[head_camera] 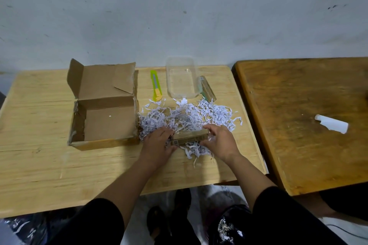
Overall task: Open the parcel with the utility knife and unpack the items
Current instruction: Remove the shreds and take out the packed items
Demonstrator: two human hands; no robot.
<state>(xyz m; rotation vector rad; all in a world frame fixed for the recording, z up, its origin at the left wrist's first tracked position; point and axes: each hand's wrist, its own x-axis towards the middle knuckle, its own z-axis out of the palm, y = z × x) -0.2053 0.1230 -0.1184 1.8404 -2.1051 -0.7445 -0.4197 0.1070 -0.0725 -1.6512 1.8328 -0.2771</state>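
Nearest, the left hand (157, 141) and the right hand (218, 139) hold a long gold box (190, 137) by its two ends, fingers curled onto it, at the near edge of a heap of shredded paper (189, 117) on the table (39, 165). Left of the heap sits the open parcel (105, 109), flaps up, its inside bare. Farther off lie the green utility knife (155, 85), a clear plastic tray (182, 77) and a second gold box (208, 88) just right of the tray.

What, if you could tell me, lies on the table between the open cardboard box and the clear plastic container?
In the head view, the green utility knife lies between the cardboard box and the clear container, apart from both.
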